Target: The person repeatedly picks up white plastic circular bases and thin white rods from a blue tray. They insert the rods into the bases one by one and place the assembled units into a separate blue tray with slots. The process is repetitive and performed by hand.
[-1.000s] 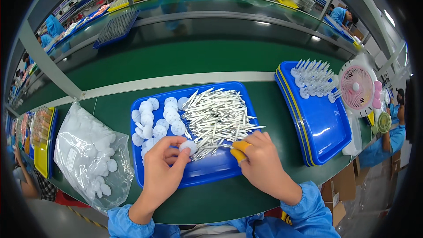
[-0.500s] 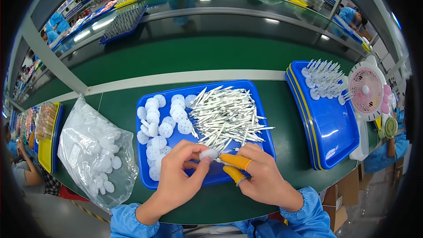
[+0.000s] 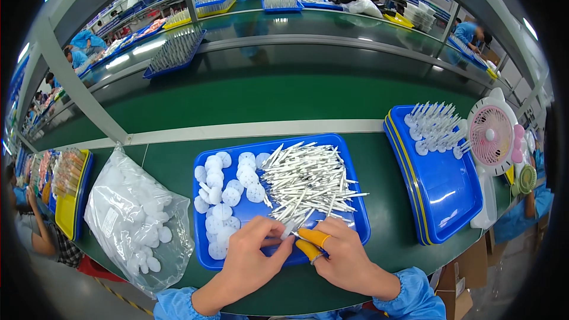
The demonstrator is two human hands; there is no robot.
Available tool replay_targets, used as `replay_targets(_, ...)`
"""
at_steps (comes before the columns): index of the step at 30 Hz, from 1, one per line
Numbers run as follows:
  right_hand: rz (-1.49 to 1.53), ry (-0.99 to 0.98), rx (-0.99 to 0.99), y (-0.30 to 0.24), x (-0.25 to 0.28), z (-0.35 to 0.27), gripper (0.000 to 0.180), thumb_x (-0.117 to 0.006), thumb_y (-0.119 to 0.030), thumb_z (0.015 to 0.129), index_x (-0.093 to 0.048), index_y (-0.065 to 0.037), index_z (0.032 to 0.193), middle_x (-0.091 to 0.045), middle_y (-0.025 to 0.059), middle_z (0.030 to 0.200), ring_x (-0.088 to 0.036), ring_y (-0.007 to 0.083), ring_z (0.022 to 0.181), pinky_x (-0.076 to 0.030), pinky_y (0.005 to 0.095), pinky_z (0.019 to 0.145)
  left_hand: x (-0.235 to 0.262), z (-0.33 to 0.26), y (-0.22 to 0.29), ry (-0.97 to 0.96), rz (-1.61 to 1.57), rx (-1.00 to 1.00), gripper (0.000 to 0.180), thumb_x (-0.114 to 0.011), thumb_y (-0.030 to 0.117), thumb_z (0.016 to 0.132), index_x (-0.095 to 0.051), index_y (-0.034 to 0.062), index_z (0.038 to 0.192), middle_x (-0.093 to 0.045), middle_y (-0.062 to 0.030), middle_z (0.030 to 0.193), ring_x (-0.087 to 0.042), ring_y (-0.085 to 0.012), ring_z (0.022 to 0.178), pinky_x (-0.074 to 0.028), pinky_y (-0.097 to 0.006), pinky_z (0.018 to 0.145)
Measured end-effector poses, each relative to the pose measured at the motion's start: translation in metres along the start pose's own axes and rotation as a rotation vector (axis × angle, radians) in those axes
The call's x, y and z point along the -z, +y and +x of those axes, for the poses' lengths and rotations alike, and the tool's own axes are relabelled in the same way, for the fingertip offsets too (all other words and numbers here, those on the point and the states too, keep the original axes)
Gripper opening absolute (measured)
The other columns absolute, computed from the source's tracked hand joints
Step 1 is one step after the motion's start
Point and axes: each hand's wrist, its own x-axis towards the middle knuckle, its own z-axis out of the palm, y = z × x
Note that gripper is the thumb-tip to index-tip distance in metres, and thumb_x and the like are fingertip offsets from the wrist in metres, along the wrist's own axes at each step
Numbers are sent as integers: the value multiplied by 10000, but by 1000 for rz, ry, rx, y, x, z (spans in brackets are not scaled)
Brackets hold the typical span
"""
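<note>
Over the front of a blue tray point(image 3: 198, 213), my two hands work close together. Between the thumb and fingers of my left hand point(image 3: 252, 252) is a small white plastic disc point(image 3: 290, 229), seen nearly edge-on. My right hand point(image 3: 344, 256) wears yellow finger cots on two fingers and pinches a thin white stick point(image 3: 296, 234) against the disc; most of the stick is hidden by the fingers. Round white discs point(image 3: 218, 211) lie along the tray's left side. A heap of thin white sticks point(image 3: 308, 178) fills its middle and right.
A clear bag of white discs point(image 3: 127, 219) lies at left. Stacked blue and yellow trays point(image 3: 444, 201) stand at right, the top one carrying upright sticks on discs point(image 3: 435, 127), beside a pink-and-white fan point(image 3: 491, 133). A metal post point(image 3: 83, 89) rises at back left. Co-workers sit farther off.
The view has tilted up, so the tray and bench sit lower. The disc has turned to nearly edge-on in my left fingers, and my right fingers stay at it with the stick.
</note>
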Motion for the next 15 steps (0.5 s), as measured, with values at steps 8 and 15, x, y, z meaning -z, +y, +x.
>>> replay_targets(8,47,34,-78,0,-9,-4,270,-707,48,759,-726,75,1027,-639,192,910,-619,381,879,-506,475,776,-1,-3,3,28,118,-95,156,-764,-62,869,-715,-43,1016,-689,-135,953,-755,-219,851,-686,-334,743)
replay_targets(15,37,99,36,7,-19,-3,361,-709,5,789,-739,21,1149,-637,150,878,-635,358,848,-521,457,737,-8,-6,2,98,196,-115,144,-773,-64,835,-698,-40,955,-691,-132,943,-748,-210,837,-683,-330,730)
